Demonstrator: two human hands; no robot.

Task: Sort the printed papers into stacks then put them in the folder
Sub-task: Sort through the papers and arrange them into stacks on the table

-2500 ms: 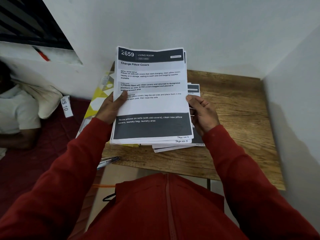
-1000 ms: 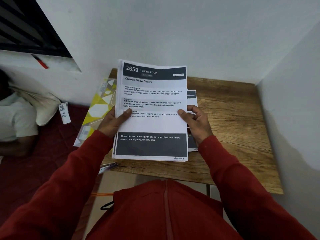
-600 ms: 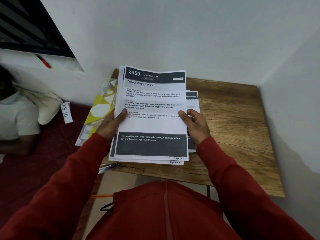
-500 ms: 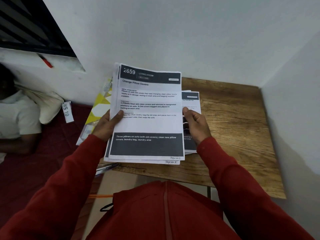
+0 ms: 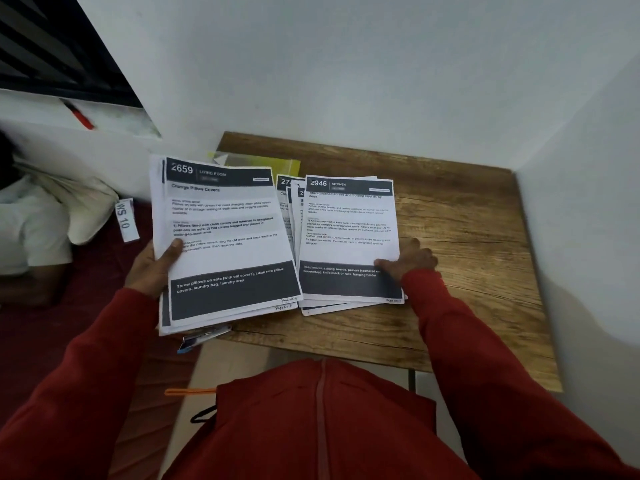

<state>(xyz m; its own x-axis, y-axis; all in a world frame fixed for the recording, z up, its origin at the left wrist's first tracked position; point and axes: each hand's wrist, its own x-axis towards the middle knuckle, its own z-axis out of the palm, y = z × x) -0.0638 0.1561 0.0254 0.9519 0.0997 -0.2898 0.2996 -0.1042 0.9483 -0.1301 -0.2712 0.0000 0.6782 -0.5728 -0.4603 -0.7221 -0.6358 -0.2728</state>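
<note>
White walls meet in a corner behind a wooden table seen from above. On the table's left half lies a fanned stack of printed papers, top sheet headed "2946 Kitchen". The right hand rests flat on that stack's right edge, fingers loosely spread. Over the table's left edge, the left hand grips a second stack, headed "2659 Living Room", thumb pressed on top. A yellow folder peeks out behind it near the back-left corner.
</note>
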